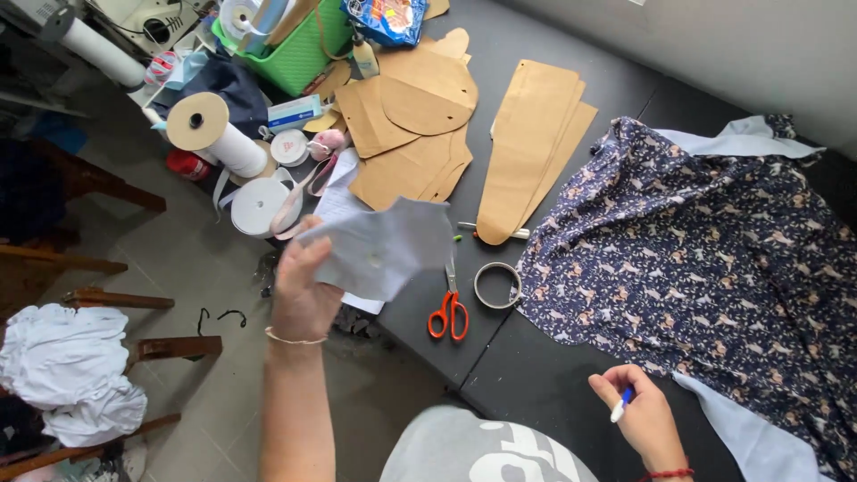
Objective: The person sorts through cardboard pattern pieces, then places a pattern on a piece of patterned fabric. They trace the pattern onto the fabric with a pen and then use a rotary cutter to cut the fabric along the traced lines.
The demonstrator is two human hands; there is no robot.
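The left hand (302, 295) lifts a pale blue piece of cloth (386, 245) off the dark tabletop (527, 375), fingers closed on its left edge so the piece hangs spread and its cut outline shows whole. The right hand (641, 412) rests low near the tabletop's front edge, fingers curled around a blue-and-white marker (620, 404) with the tip pointing down and left, ready for use. Just beside it lies the dark flowered fabric (705, 259), spread flat with its light lining showing at the edges, which keeps it smooth for marking. Orange-handled scissors (449, 308) and a ring of tape (497, 286) sit between cloth and fabric, within reach of either hand. Brown paper patterns (527, 147) lie stacked farther back, out of the working area.
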